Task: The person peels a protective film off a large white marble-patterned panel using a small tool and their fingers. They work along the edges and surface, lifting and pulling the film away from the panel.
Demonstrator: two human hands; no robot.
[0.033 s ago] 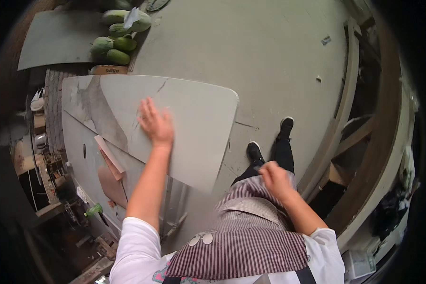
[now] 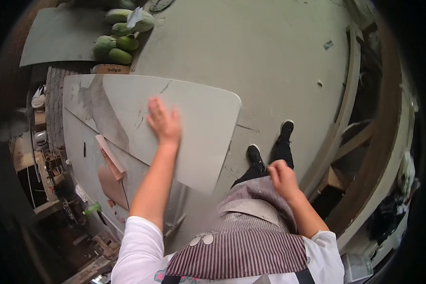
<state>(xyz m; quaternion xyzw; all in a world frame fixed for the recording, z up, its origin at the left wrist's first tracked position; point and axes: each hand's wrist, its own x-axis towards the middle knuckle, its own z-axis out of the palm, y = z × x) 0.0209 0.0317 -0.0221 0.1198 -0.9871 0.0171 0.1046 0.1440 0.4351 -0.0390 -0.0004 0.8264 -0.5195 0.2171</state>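
My left hand (image 2: 165, 125) lies over the pale tabletop (image 2: 203, 128), fingers stretched out and a little blurred, with nothing held in it. Dark crack-like marks and a grey stained patch (image 2: 102, 106) show on the surface near it. My right hand (image 2: 282, 179) is closed in front of the striped apron (image 2: 251, 241) at my right side. Whatever its curled fingers may hold is hidden. A pinkish-brown sheet (image 2: 111, 158), partly rolled, rests on the table's left part.
Several large green gourds (image 2: 118, 42) lie beyond the table, next to a grey board (image 2: 64, 35) and a cardboard box (image 2: 111, 69). A wooden frame (image 2: 359, 161) runs along the right. Shelves with clutter (image 2: 42, 175) stand at the left. A green bottle (image 2: 92, 208) is near the table's left edge.
My left hand has shifted slightly right across the tabletop. My right hand has moved a little to the right, still closed.
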